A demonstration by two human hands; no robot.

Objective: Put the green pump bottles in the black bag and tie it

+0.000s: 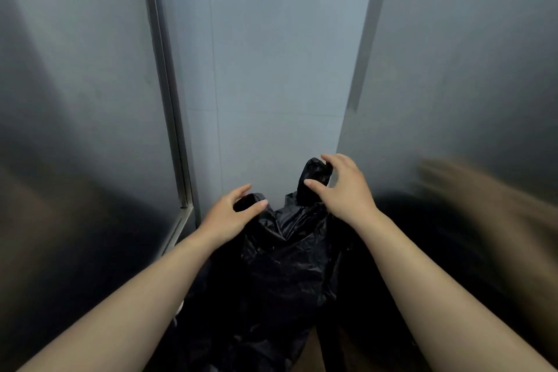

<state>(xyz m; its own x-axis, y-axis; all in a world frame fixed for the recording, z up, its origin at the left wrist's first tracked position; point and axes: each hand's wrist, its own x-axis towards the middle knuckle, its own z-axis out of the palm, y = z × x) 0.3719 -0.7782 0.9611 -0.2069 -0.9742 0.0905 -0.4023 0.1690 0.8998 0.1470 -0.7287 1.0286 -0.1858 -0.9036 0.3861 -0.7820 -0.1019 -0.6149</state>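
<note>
I've got my left hand [232, 211] and right hand [338, 187] each loosely curled round a black bag [280, 266] handle; I'd cross them and cinch snugly.

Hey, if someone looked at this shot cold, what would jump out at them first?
The crumpled black bag at bottom centre, dark against the pale grey wall behind it. Next, two bare forearms reaching in from the lower corners: the left hand pinches one bag handle, and the right hand grips the other, held higher. No green pump bottles are visible.
</note>
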